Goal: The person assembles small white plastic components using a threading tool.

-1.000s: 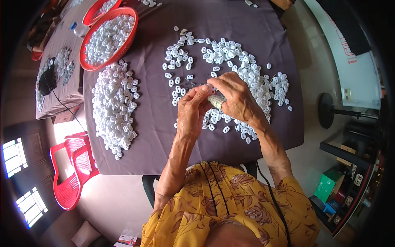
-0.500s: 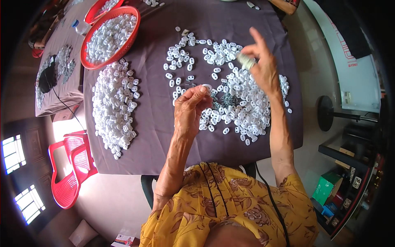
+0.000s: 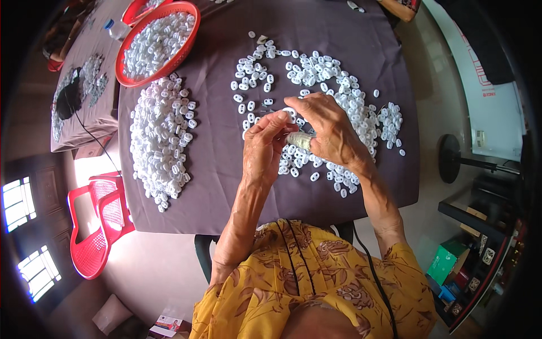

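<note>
I held a white piece up above the cloth, pinched by its edge between the thumb and finger of my left hand. My right hand was curved in close from the right, forefinger reaching over the piece, the pale wrap just below it; whether those fingers pinched anything, I could not tell. Oval pieces with two holes lay loose on the far side of my hands and in a broad pile to the right, with a smaller cluster at its right edge. A few grey metal bits showed just beyond my left hand. Farther left stood a long heap of white pieces, and at its far end a red basket full of them. As for how far along I was — only this one piece was in hand, and I could not see whether it was finished. The heap and basket might have been done work or stock — nothing showed which — but judging by the loose pile, plenty seemed left.
</note>
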`<state>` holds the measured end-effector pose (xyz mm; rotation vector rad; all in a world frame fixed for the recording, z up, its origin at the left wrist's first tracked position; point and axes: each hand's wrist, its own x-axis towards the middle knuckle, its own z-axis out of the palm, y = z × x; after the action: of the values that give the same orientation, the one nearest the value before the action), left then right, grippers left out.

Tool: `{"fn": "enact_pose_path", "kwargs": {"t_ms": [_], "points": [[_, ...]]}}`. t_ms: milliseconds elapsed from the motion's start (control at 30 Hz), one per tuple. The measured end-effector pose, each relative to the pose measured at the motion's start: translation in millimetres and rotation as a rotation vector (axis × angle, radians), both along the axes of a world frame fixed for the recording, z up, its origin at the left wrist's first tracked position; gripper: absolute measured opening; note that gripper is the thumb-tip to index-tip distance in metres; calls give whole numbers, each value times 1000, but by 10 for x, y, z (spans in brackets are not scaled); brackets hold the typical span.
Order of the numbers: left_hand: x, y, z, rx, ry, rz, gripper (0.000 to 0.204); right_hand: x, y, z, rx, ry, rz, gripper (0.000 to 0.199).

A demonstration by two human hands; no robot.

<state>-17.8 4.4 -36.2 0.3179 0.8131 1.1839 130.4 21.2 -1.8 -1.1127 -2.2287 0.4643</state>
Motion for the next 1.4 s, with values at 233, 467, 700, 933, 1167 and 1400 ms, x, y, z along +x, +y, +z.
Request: {"fn": "enact_pose_path", "kwargs": {"t_ms": [233,467,700,933,1167,1400], "points": [[43,-40,6,-34,20,-55,16,28,2,-83,76,-22,0,52],[15,-12,-92,-21,-40,-87,20,62,-15,-126,56,9,5,53],[30,-14,-84,-31,19,-111,19,81,-21,-147,92,14,11,49],[36,-24,-113,-52,19,-100,19,79,-5,-147,93,-4,29,48],[56,-20,-55,-41,51,-137,17,92,-17,-154,73,-7,21,48],[51,-37,-90,-31,73,-132,17,74,-16,-94,30,-129,34,43]]}}
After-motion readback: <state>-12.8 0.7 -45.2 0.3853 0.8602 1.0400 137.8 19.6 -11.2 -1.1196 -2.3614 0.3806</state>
